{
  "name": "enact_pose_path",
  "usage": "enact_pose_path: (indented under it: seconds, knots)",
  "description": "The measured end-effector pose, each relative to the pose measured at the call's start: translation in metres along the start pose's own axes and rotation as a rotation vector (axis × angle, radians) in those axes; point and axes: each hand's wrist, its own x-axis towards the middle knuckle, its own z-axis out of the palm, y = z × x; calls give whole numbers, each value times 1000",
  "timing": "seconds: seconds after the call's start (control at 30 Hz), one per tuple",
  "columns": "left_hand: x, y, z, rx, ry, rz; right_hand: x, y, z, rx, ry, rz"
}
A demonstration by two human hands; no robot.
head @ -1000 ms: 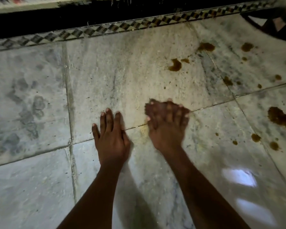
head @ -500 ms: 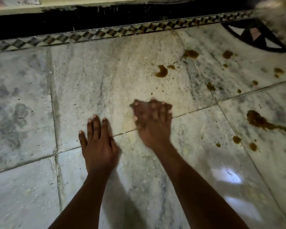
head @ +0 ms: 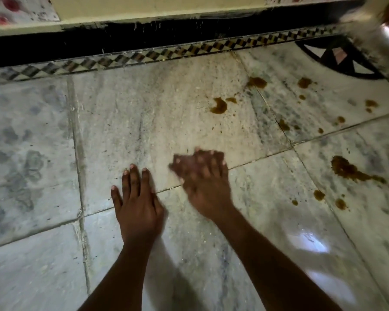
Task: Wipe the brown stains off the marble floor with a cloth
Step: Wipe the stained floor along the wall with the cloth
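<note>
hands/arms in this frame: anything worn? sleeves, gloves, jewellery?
Nothing worn that shows. Both forearms are bare right to the bottom edge of the picture, with no sleeve or cuff. The left hand has no glove, ring or watch, and short nails. The right hand is motion-blurred; no glove or wristband shows, finer detail unreadable.

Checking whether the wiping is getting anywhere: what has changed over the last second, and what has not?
The right hand, blurred with motion, keeps rubbing the same patch by the tile joint; whether it holds a cloth cannot be told. The left hand stays flat on the marble floor. The brown stains to the right look unchanged.
</note>
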Motion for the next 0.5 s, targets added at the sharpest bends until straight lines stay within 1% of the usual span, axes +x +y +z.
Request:
enact_pose_path:
  seconds: [0.03, 0.07, 0.1, 0.13, 0.17, 0.23, 0.27, 0.3, 0.33, 0.4, 0.47, 0.5]
  knots:
    - [1, 0, 0, -2, 1, 2, -32, -1, 2, -19, -32, -105]
    - [1, 0, -1, -3, -1, 1, -60, 7, 0, -22, -57, -150]
    - [1, 0, -1, -5, -7, -2, -80, 24, -3, -21, -79, -131]
    - [1, 0, -1, -6, -11, -2, -88, 43, -5, -26, -76, -38]
    - [1, 0, 0, -5, -10, 0, -83, 58, -7, -23, -47, 110]
    - [1, 0, 0, -11, -8, -1, -42, 72, -10, 41, 47, 437]
    - [1, 0, 1, -11, -8, 4, -11, 68, -11, 100, 87, 551]
    - [1, 0, 0, -6, -5, 7, 18, 56, -14, 146, 63, 582]
    - [1, 0, 1, 0, -3, 7, 40, 40, -13, 156, 23, 523]
    - [1, 1, 1, -3, -5, -6, 49, 8, -7, 108, 16, 249]
    - [1, 2, 0, -11, 4, -3, 8, -12, 1, 20, 22, -38]
    - [1, 1, -1, -10, 4, -3, -20, -12, 2, -8, -15, -133]
